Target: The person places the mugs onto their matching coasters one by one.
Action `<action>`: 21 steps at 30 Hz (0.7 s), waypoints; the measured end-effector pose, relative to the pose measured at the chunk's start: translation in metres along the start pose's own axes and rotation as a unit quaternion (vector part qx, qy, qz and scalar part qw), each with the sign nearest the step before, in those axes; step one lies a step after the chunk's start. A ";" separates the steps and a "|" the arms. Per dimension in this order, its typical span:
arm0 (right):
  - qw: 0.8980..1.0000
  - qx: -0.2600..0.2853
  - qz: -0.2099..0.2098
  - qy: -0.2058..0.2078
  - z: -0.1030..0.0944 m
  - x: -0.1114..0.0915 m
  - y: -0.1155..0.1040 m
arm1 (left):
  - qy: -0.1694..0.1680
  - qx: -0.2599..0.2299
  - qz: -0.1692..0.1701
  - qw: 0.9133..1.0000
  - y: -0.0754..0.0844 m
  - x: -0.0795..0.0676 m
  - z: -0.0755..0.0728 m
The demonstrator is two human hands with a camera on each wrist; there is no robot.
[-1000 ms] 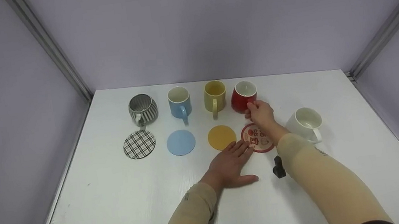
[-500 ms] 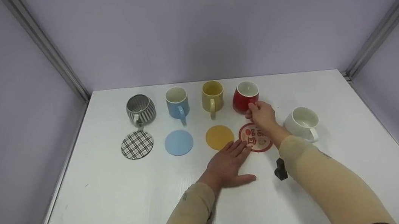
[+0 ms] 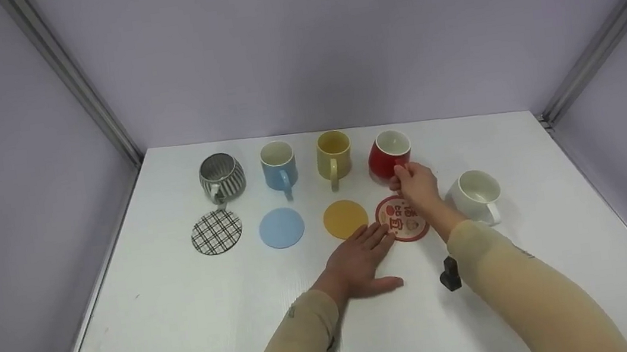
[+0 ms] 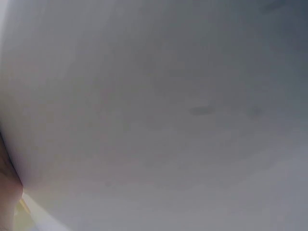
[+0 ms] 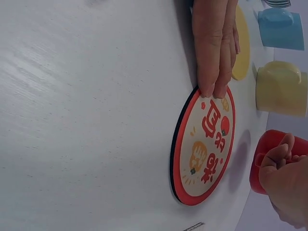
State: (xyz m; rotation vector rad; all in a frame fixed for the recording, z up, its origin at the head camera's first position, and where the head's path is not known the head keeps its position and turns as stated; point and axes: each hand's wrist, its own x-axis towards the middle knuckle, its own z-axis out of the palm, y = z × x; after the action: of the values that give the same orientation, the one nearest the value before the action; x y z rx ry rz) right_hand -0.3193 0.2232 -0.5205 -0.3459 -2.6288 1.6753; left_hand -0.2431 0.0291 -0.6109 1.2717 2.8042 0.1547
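My right hand (image 3: 417, 186) pinches the handle of a red mug (image 3: 386, 158) with a white inside, which stands upright behind a round red-rimmed coaster (image 3: 400, 222). In the right wrist view a shadow lies beside the red mug (image 5: 260, 180); whether its base touches the table I cannot tell. Flat on the table, my left hand (image 3: 358, 266) has straight fingers, and its fingertips press the near left edge of that coaster. The coaster's printed characters and fruit show in the right wrist view. Mostly blurred white surface fills the left wrist view.
Left of the red mug stand a yellow mug (image 3: 334, 155), a blue mug (image 3: 278, 165) and a striped mug (image 3: 222, 177). Before them lie yellow (image 3: 345, 218), blue (image 3: 281, 228) and checked (image 3: 217, 232) coasters. A white mug (image 3: 476, 196) stands right of my right forearm.
The red mug has shifted slightly right, away from the yellow mug, with my right hand on its handle. My left hand keeps its place on the coaster's edge.
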 end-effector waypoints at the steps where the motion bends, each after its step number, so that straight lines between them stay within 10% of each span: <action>1: 1.000 0.000 0.001 0.000 -0.001 -0.001 0.000 | 0.000 -0.001 -0.001 1.000 0.001 0.000 0.001; 21: 1.000 0.015 0.001 0.001 -0.011 -0.020 -0.004 | -0.006 -0.018 0.001 1.000 -0.001 0.001 0.000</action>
State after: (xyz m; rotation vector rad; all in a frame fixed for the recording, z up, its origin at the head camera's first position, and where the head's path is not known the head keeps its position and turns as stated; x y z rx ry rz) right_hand -0.2994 0.2273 -0.5100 -0.3487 -2.6004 1.7121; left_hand -0.2440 0.0292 -0.6112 1.2641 2.7773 0.1977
